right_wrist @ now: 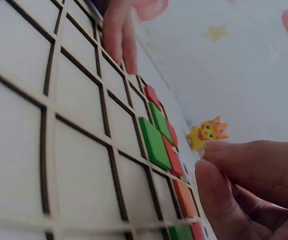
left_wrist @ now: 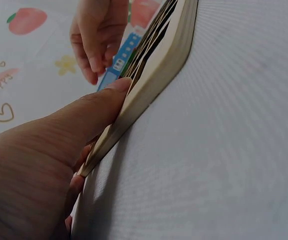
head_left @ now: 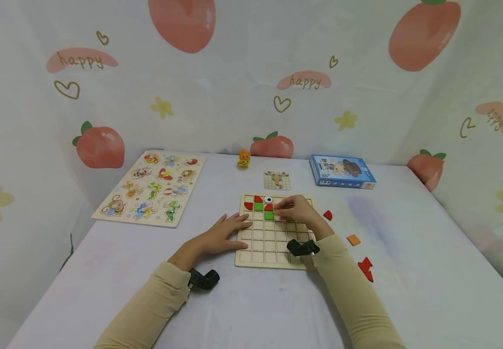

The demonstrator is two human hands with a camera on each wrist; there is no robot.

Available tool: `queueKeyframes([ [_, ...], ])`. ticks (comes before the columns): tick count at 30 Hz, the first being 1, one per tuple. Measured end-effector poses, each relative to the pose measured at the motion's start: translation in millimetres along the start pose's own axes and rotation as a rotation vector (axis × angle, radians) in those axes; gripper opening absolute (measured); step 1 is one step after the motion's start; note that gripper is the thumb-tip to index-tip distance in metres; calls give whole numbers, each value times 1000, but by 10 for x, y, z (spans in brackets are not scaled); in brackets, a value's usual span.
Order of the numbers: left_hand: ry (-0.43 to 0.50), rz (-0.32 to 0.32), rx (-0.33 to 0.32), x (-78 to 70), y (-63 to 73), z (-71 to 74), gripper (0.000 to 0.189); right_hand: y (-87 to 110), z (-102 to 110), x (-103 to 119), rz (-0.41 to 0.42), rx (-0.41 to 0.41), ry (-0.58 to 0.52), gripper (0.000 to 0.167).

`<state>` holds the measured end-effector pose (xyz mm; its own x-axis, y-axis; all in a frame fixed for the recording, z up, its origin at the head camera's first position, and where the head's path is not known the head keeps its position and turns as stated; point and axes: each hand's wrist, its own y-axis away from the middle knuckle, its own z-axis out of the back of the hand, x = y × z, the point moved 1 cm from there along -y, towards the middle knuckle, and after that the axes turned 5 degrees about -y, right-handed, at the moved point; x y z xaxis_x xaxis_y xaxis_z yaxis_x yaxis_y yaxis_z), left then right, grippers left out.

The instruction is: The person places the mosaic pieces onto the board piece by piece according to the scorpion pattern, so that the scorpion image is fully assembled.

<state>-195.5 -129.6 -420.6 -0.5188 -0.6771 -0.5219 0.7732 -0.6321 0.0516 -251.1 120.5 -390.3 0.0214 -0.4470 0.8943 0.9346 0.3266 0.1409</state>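
Note:
A square wooden grid board (head_left: 258, 258) lies on the table with coloured tiles in its far rows. My left hand (head_left: 223, 233) rests at the board's left side, fingers spread and thumb (left_wrist: 104, 102) against the edge. Over the far rows, my right hand (head_left: 297, 211) has thumb and forefinger (right_wrist: 218, 192) brought together; I cannot tell whether a small piece is between them. Nearby in the grid are a green square (head_left: 269, 215), red quarter-round tiles (head_left: 249, 206) and a white eye tile (head_left: 268, 199). An orange tile (right_wrist: 184, 197) also sits in the grid.
Right of the board lie a red quarter-round tile (head_left: 328, 214), an orange square (head_left: 353, 240) and red pieces (head_left: 366, 268). Behind it are a pattern card (head_left: 277, 180), a yellow-orange toy figure (head_left: 243, 158) and a blue box (head_left: 342, 171). An insect picture board (head_left: 151, 189) lies left.

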Motion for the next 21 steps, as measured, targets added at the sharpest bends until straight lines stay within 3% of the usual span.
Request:
queueKeyframes([
  [7,0,-5,0,16,-3,-10,64,155,264,-79,6,-3,-14,30],
  [21,-3,-5,-3,28,-4,-18,65,311,732,-375,-73,-179,1,36],
])
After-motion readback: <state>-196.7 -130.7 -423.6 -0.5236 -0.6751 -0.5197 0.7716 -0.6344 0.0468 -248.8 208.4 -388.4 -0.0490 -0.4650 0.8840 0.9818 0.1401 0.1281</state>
